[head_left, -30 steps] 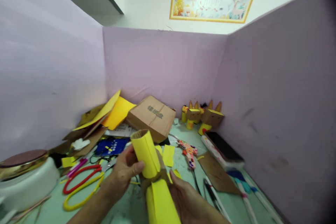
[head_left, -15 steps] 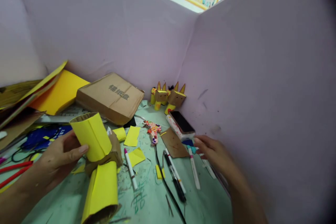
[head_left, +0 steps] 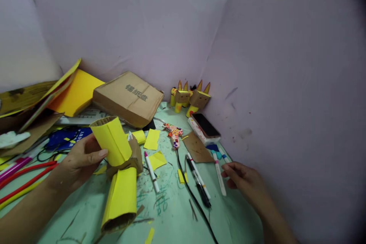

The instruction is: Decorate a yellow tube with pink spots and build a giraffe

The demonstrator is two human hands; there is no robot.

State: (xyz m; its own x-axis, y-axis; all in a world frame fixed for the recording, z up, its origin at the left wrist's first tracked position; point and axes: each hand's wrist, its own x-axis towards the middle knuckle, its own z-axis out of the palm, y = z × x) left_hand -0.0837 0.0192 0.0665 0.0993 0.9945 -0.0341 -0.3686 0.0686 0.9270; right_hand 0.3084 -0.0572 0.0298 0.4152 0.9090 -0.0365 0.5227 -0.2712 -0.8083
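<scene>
Yellow tube (head_left: 112,140), visibly hollow, held by left hand (head_left: 81,158).

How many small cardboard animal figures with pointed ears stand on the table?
2, side by side in the far corner where the purple walls meet: the left figure and the right figure, just behind the phone. None seem hidden.

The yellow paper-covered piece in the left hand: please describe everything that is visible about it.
The yellow piece looks like two cardboard tubes wrapped in yellow paper, joined at a crumpled brown cardboard waist. The upper tube tilts left, its open brown rim showing; the lower one slopes down to the green table. The left hand grips the upper tube, thumb in front.
</scene>
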